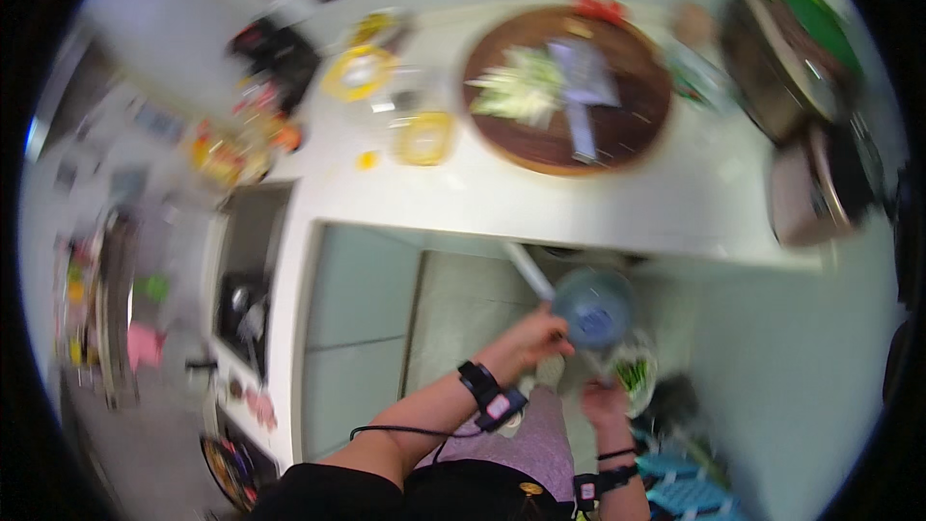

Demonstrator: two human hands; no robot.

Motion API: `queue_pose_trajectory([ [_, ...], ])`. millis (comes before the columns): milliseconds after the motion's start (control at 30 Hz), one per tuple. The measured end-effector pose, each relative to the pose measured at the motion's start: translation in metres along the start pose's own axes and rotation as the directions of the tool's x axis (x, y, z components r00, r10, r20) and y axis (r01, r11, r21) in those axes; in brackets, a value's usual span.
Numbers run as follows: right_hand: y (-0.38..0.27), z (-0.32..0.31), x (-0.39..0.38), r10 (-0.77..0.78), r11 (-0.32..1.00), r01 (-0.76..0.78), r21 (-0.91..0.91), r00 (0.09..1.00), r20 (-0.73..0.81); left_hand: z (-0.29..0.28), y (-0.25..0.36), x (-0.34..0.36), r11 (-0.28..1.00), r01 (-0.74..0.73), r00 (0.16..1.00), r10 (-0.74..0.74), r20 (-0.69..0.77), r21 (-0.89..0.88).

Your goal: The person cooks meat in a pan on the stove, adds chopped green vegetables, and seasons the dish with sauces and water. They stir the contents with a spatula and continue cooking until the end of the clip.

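Note:
My left hand (540,334) is closed on the edge of a round blue-grey bowl (590,301), held low in front of me below counter height. Something bluish lies in its bottom, too blurred to name. Just below and right of it, my right hand (605,401) is closed at the edge of a pale dish (650,394) with cut green vegetables (633,374) in it. A whitish strip shows between the right hand and the bowl; its kind is unclear. The right fingers are partly blurred.
A white counter (386,203) crosses ahead. On it, a round wooden chopping board (637,125) carries pale green shreds (521,87) and a cleaver (584,87). Yellow-rimmed containers (424,138) stand left of the board, cookers (810,188) at right. A sink (246,280) lies left; a blue basket (690,487) sits low right.

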State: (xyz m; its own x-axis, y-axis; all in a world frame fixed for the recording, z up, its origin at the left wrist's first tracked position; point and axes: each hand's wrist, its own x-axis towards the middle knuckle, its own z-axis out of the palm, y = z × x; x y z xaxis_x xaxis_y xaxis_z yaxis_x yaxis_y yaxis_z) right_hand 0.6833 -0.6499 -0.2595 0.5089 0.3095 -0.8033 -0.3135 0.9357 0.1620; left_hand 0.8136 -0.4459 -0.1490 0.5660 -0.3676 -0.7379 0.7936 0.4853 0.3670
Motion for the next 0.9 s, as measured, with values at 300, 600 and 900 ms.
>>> queue_pose_trajectory([
  [300,0.001,0.144,0.082,0.173,0.841,0.075,-0.535,0.901,0.398,-0.128,0.093,-0.258,0.898,-0.415,0.907,0.396,-0.143,-0.145],
  [600,0.479,0.394,0.095,0.636,-0.3,0.626,-0.719,0.694,0.339,-0.338,0.147,-0.426,0.528,-0.824,0.549,0.655,-0.519,-0.206],
  [900,0.837,0.545,0.202,0.809,-0.372,0.808,-0.457,0.524,0.267,-0.443,0.23,-0.442,0.355,-0.899,0.425,0.571,-0.702,-0.255],
])
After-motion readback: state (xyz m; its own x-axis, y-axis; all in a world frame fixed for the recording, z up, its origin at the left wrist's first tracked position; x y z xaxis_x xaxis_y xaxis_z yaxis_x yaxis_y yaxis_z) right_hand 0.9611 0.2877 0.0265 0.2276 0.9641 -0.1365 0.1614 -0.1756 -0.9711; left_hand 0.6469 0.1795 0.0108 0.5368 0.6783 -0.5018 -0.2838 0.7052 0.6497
